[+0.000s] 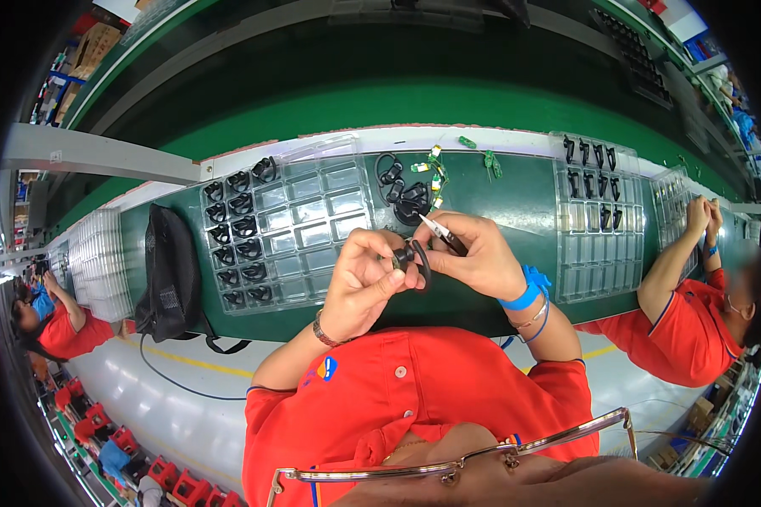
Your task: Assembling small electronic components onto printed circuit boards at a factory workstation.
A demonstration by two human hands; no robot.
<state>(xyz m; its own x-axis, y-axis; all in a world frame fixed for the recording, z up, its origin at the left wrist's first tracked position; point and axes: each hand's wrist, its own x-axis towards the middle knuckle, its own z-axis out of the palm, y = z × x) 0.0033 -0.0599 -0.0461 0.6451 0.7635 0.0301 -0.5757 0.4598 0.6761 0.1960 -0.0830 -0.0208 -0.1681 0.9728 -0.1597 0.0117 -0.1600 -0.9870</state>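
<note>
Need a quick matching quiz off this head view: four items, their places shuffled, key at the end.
Items
1. silver-tipped pointed tool
2. black ear-hook piece nearest that tool
3. blue wristband
4. black bag

Places
A. around the wrist of the right hand
B. left of the clear tray nearest the left hand
C. held in the right hand
D. held in the left hand's fingers

Pairs: 1-C, 2-D, 3-A, 4-B

held earpiece: 1 | tool: 1 | near-left tray earpieces: 13
</note>
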